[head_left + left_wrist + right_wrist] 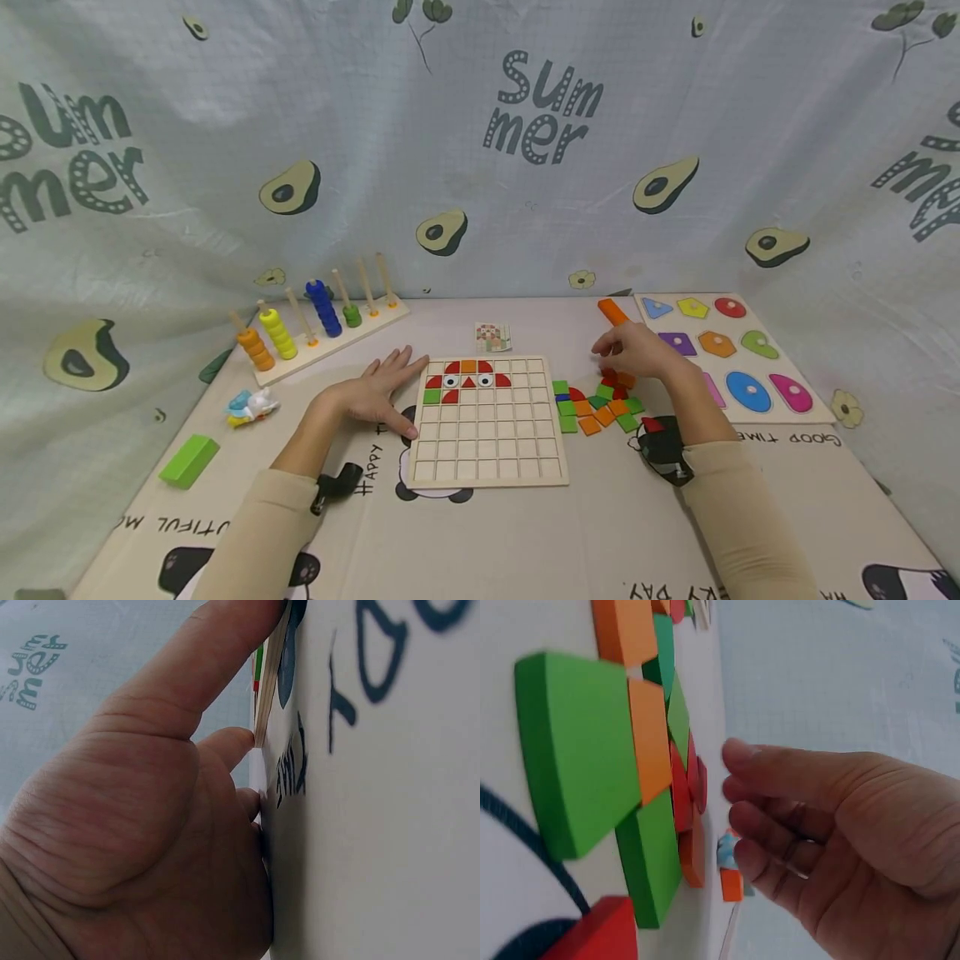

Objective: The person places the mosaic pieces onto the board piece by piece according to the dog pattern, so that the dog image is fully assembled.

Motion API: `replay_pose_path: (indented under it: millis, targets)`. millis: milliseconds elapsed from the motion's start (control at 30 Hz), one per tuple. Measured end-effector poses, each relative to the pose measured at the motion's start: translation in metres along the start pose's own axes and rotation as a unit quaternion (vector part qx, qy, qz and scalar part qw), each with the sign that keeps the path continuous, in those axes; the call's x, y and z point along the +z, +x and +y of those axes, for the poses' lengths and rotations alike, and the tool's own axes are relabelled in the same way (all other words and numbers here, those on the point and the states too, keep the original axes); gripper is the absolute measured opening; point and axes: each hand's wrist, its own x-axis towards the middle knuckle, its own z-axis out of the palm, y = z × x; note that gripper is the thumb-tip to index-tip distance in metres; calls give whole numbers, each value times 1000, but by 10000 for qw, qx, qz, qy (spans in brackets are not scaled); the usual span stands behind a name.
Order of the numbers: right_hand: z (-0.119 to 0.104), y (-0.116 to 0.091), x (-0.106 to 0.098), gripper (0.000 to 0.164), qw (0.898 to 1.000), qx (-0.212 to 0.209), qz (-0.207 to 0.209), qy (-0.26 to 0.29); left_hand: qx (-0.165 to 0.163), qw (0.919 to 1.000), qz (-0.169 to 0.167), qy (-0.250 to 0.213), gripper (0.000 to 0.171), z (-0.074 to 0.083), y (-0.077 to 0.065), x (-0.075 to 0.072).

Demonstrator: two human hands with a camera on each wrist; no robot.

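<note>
My left hand [369,393] lies spread at the left side of a wooden grid board [489,481], thumb and index finger touching its edge. Red, orange and green tiles and two eye tiles [485,381] fill some upper cells of the grid. To the board's right is a loose pile of coloured tiles [587,424], with green tiles [585,757] closest in the right wrist view. Just above the far end of that pile hovers my right hand [634,348], fingers loosely bent, nothing visible in them. A small pattern card [492,337] lies behind the board.
A peg stand with coloured rings [322,308] stands back left. Nearer are a crumpled colourful item [251,407] and a green block [189,461]. An orange block [612,312] lies beyond my right hand, beside a shape puzzle board [813,417]. A red piece [652,424] shows by the right wrist.
</note>
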Motion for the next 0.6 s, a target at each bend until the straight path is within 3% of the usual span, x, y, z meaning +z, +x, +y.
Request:
replay_pose_path:
  millis: [233,433,600]
  targets:
    - [6,-3,0,12,9991,122,-398,27,-15,10000,4,23,127,-2,1,0]
    - [3,0,3,8,9996,-63,-224,170,-27,10000,-38,-8,128,-1,1,0]
    - [-8,6,5,4,9974,-505,103,506,-19,10000,-30,-36,127,0,0,-1]
